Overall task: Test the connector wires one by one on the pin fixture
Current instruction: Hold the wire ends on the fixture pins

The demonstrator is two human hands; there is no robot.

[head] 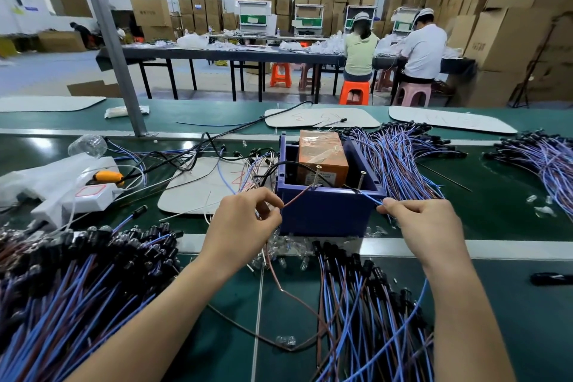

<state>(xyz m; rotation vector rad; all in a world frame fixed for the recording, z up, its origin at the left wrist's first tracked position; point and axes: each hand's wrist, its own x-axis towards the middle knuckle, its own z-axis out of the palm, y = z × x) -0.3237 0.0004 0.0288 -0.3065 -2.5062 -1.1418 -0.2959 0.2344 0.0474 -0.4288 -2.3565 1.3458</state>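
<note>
Desk point(496, 220), green mat.

Counts: one pin fixture point(328, 214), a blue open box standing at centre just beyond the hands. One taped orange block point(322, 155) sits inside it. Two screws stand upright on its front rim: left screw pin point(317, 175), right screw pin point(361, 179).

Connector wires lie in four heaps, blue and brown leads with black ends: near-left heap point(62, 288), near-centre heap point(366, 304), heap beside the fixture's right wall point(400, 158), far-right heap point(539, 158). Small clear bulbs point(285, 245) lie scattered at the box's near foot; number unclear.

Left hand point(245, 220): forearm reaching forward, thumb and forefinger pinching one brown wire point(297, 195), whose tip reaches the foot of the left screw pin.

Right hand point(424, 223): fingers curled, pinching one blue wire point(369, 197) just off the box's front right corner, the tip pointing toward the right screw pin; contact unclear.
</note>
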